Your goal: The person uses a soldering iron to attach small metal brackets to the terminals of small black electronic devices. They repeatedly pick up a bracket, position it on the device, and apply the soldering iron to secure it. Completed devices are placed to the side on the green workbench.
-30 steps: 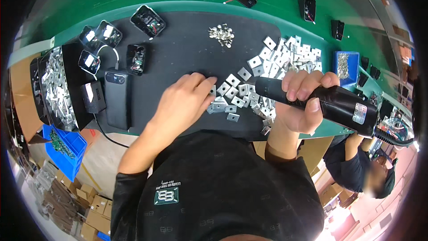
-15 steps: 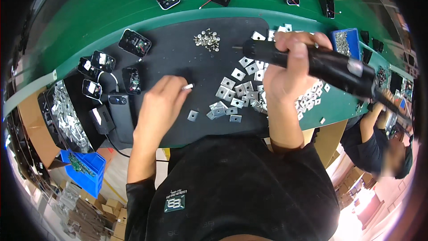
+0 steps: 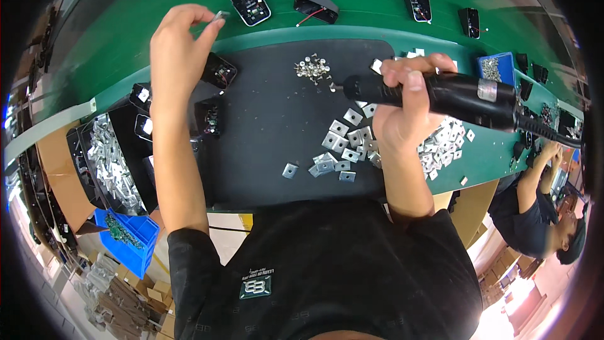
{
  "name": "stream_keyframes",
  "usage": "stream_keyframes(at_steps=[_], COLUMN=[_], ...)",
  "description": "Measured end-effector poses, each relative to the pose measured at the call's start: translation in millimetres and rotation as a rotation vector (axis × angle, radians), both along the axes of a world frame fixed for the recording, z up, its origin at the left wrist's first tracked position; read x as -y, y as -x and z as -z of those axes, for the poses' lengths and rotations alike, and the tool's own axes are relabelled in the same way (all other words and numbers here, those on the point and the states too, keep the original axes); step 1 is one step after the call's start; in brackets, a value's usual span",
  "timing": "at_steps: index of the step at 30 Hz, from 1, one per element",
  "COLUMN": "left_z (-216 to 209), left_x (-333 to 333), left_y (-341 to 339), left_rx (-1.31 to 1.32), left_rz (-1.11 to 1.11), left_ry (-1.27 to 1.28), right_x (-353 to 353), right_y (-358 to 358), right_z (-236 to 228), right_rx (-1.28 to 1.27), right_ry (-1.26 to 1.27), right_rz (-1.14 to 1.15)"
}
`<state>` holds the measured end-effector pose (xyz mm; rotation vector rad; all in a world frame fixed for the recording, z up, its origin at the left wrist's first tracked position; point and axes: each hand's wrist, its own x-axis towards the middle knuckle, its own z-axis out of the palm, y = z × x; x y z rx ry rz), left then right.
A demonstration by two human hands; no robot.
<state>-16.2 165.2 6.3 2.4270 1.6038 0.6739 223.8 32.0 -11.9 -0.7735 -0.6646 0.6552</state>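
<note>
My left hand reaches out over the green surface at the far left, with a small silvery metal piece pinched between thumb and fingers. Just right of it lies an open black housing with a circuit board. Below the wrist are more open black housings, partly covered by my forearm. My right hand grips a black corded electric screwdriver, held nearly level and pointing left. A screw shows at its bit, beside a pile of screws on the dark mat.
Square metal plates with holes lie scattered around and under my right hand. A blue bin of small hardware stands at the right. On the left are a tray of metal parts and a blue bin. A co-worker sits at right.
My left hand has moved from the mat's middle up to the far left, carrying the metal piece. The screwdriver tip, bare before, now shows a screw. The whole view has shifted slightly.
</note>
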Motion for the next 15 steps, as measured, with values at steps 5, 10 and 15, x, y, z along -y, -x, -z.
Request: stream_keyframes(at_steps=[5,10,15], left_z=[24,35,41], left_x=[-35,-42,-45], left_y=[-13,-23,-34], left_rx=[-0.052,-0.046,0.043], left_rz=[0.078,0.108,-0.033], left_ry=[-0.027,0.077,0.229], right_x=[10,11,5], right_y=[-5,-7,0], right_z=[-9,-14,-10], right_rx=[0.040,-0.194,-0.270], right_ry=[-0.021,0.037,-0.009], right_rz=[-0.095,-0.136,-0.210])
